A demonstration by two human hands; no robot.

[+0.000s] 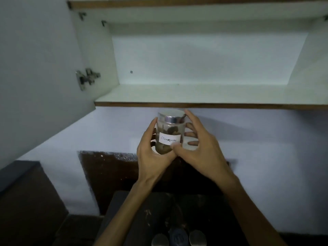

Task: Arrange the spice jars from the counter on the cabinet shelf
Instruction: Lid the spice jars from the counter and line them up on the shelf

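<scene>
Gripping from both sides, the left hand (pixel 152 153) and right hand (pixel 198 148) close around a clear spice jar (pixel 170 132) and hold it upright in the air. The left palm and thumb cup the jar's lower left wall. The right thumb presses the lower front, and the right fingers (pixel 190 134) wrap round the far side. A metal lid (pixel 171 116) caps the jar. A white label (pixel 169 138) on the front reads "Cinnamon", with brown pieces visible behind the glass. The jar sits just below the brown front edge of the cabinet shelf (pixel 204 94), not yet on it. The shelf surface is white. An open cabinet door (pixel 39 68) stands to the left, its hinge (pixel 87 78) exposed. More jar lids (pixel 178 237) show dimly on the dark counter (pixel 142 219) near the bottom edge.
</scene>
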